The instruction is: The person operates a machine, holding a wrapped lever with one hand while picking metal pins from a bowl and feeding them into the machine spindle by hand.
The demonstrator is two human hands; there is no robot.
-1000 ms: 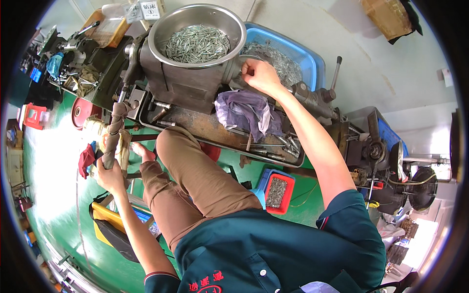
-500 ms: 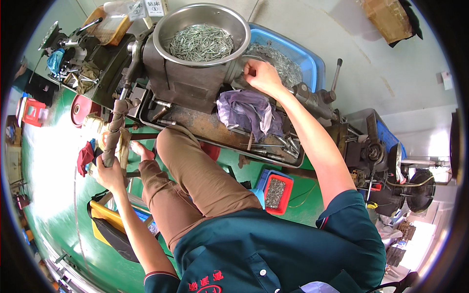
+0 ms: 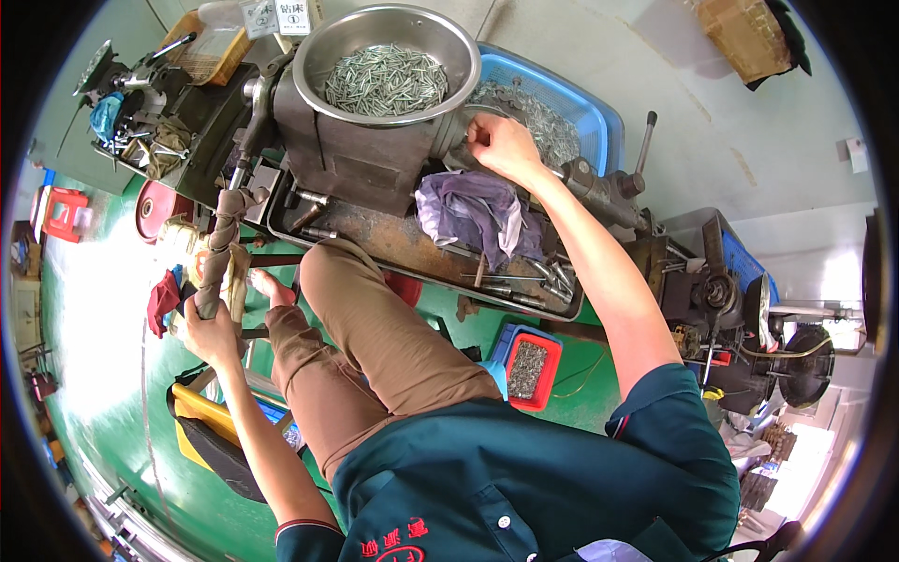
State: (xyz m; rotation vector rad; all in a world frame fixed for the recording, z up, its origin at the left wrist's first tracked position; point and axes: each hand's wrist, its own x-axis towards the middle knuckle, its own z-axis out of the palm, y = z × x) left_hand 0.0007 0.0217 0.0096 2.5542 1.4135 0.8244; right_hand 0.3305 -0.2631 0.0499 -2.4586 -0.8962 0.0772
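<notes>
2 white rectangular labels [image 3: 273, 16] stand at the top edge behind the steel bowl [image 3: 387, 64]. The left hand [image 3: 208, 328] is clamped around the cloth-wrapped lever [image 3: 217, 253], which runs nearly vertically, its free end downward. The right hand [image 3: 501, 145] pinches at the machine's spindle [image 3: 459, 140]; its grip is unclear.

A rusty metal tray [image 3: 393, 245] serves as the surface beneath a dark machine block [image 3: 351, 159]. On it lie a crumpled purple cloth [image 3: 473, 211] near the middle and loose metal tools [image 3: 524, 279] toward its right edge. Below, the green floor [image 3: 112, 375] carries a red bin of small parts [image 3: 532, 368].
</notes>
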